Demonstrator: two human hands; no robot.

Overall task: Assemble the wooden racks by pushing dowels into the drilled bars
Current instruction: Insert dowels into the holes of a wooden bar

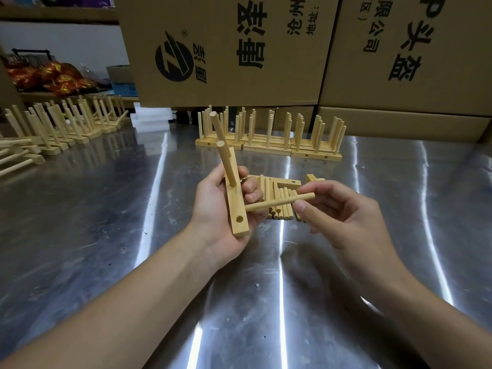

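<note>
Our left hand [218, 209] grips a drilled wooden bar [237, 206], fingers curled around its far side and thumb on the near side, holding it above the metal table [106, 222]. Two dowels [227, 166] stand pushed into the bar's far holes, leaning slightly left, while the near hole [240, 218] is empty. To the right, a third dowel [277, 204] lies almost level. Its left end reaches the bar's right edge, though we cannot tell whether it touches. Our right hand [343, 217] pinches that dowel's right end between thumb and fingertips.

On the table just beyond our hands lies a pile of loose dowels [281, 194] with a spare bar [288, 183] on top. At the far left, assembled racks [66, 121] stand in a row. White blocks [150, 119] sit right of them, and more finished racks [269, 145] line up at the far middle. Behind these rise printed cardboard boxes [226, 49].
</note>
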